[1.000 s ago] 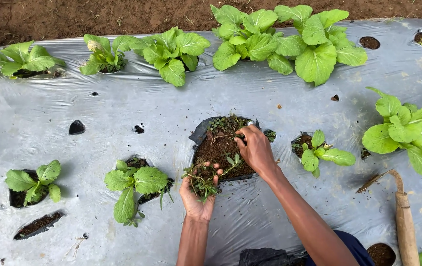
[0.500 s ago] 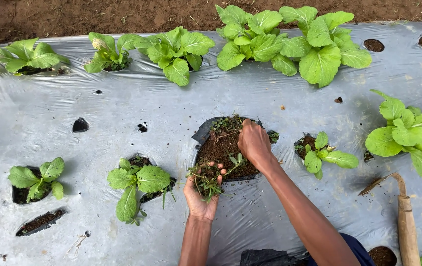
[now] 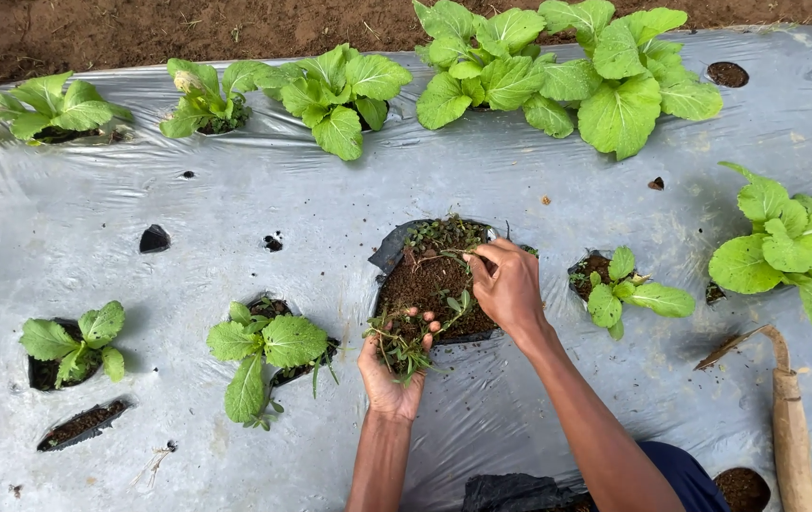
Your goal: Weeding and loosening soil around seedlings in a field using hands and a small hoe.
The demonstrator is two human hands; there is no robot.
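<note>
Covering almost the whole scene, a grey plastic mulch sheet [image 3: 235,209] lies over the bed, with a strip of bare brown soil [image 3: 140,28] along the far edge. Broad-leaved green seedlings [image 3: 557,66] stand in holes along the far side, and smaller ones sit to the left and right of the middle. At the near right lies a wooden-handled hand tool [image 3: 790,417], well apart from both hands.

In the middle, a torn dark planting hole filled with brown soil [image 3: 425,284] holds a scatter of small weeds. The right hand [image 3: 508,284] rests over the hole's right side, its fingers pinched on a thin green weed stem [image 3: 453,254] that runs leftward and slightly far from the fingertips, toward a clump of weeds at the hole's far rim. So the stem's long axis lies roughly left to right, with its rooted end away from the pinch.

The left hand [image 3: 392,374] sits at the hole's near edge, palm up, fingers curled around a small bundle of pulled green weeds [image 3: 406,337]. It lies nearer the person, the right hand nearer the far rim weeds.
</note>
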